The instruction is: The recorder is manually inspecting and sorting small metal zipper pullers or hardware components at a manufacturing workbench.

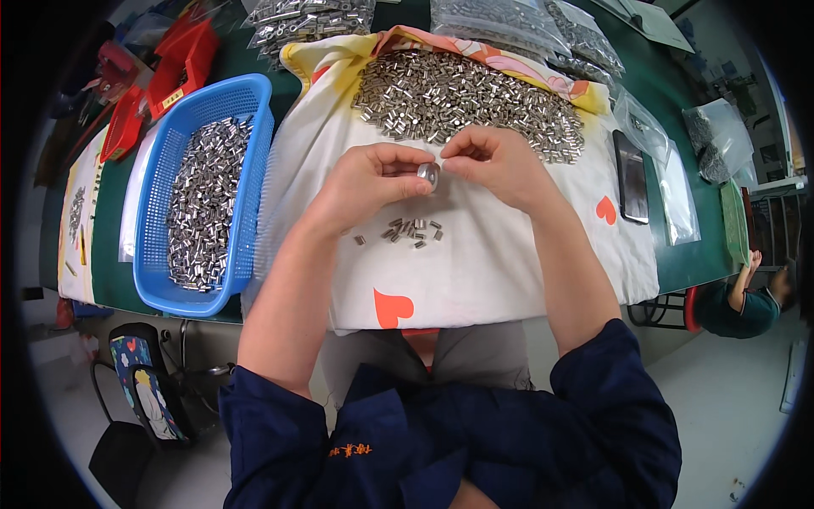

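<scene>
Currently, a rounded, polished silver metal piece (428,176) is what I have at the centre of my work, raised over the cloth at the fingertips of my left hand (370,174). That grip is clamped on it, thumb below and fingers above, so the piece lies at 3 o'clock from the palm. Its long axis is too small for me to read from here.

My right hand (500,161) comes in from 3 o'clock, its fingertips just beside the piece at about 2 o'clock. Thumb and forefinger look pinched together; whether they hold something small, I cannot tell. I judge that narrow offset between the two sets of fingertips to be the relation that matters, with the left hand the nearer.

At 6 o'clock a loose cluster of short silver metal cylinders (411,231) lies on the white cotton cloth (500,254). A broad heap of similar cylinders (458,93) spreads at 12 to 1 o'clock. Farther out, a blue perforated plastic basket (153,216) stands at 9 o'clock, and a black rectangular phone (629,176) rests at 3 o'clock.
</scene>
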The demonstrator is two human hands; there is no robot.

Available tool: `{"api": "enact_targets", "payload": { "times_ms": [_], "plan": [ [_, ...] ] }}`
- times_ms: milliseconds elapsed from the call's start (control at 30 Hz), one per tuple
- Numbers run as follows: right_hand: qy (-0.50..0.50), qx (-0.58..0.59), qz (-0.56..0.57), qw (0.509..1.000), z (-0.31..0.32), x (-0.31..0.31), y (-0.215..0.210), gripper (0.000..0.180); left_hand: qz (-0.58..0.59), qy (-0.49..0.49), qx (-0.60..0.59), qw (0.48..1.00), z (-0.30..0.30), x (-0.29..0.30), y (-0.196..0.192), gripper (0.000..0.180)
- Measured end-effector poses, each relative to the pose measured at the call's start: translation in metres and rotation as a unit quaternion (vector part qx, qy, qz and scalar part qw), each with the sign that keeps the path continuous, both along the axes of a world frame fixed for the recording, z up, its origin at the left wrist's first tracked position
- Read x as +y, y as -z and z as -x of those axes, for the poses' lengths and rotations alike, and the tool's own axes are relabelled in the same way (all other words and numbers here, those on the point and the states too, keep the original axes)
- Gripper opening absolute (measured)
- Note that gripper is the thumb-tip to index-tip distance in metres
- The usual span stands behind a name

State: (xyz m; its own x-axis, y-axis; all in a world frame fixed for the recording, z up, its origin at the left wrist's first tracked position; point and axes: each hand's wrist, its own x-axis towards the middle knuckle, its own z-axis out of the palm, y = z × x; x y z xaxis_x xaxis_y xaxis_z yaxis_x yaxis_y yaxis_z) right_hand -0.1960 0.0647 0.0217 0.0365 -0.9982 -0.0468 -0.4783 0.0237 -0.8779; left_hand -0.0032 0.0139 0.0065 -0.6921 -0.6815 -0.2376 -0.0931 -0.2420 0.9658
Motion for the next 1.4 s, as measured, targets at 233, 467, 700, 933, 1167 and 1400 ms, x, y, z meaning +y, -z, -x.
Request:
{"api": "enact_targets", "payload": {
  "times_ms": [233, 467, 700, 933, 1167, 1400],
  "plan": [
    [-0.04, -0.161, -0.055, 0.985, -0.003, 0.0, 0.008, 0.012, -0.016, 0.004, 0.038, 0.999, 0.002, 0.0, 0.001, 0.033],
    [-0.019, -0.088, -0.045, 0.995, -0.009, 0.003, 0.008, 0.011, 0.015, 0.009, 0.018, 1.0, 0.001, 0.0, 0.005, 0.032],
    [0.097, 0.214, 0.174, 0.956, 0.011, -0.003, 0.011, 0.01, 0.019, 0.001, -0.027, 0.999, 0.004, 0.002, 0.003, 0.029],
    [0.061, 0.343, 0.168, 0.922, 0.01, -0.009, 0.028, 0.008, 0.02, -0.009, -0.009, 1.0, 0.003, -0.001, 0.005, 0.031],
    [0.065, 0.341, 0.144, 0.927, 0.008, -0.005, 0.025, 0.007, -0.005, -0.016, 0.009, 1.0, 0.002, -0.003, 0.004, 0.032],
    [0.056, 0.117, 0.052, 0.99, -0.011, 0.006, -0.003, 0.009, -0.014, -0.03, 0.038, 0.999, 0.001, -0.004, 0.006, 0.034]
  ]
}}
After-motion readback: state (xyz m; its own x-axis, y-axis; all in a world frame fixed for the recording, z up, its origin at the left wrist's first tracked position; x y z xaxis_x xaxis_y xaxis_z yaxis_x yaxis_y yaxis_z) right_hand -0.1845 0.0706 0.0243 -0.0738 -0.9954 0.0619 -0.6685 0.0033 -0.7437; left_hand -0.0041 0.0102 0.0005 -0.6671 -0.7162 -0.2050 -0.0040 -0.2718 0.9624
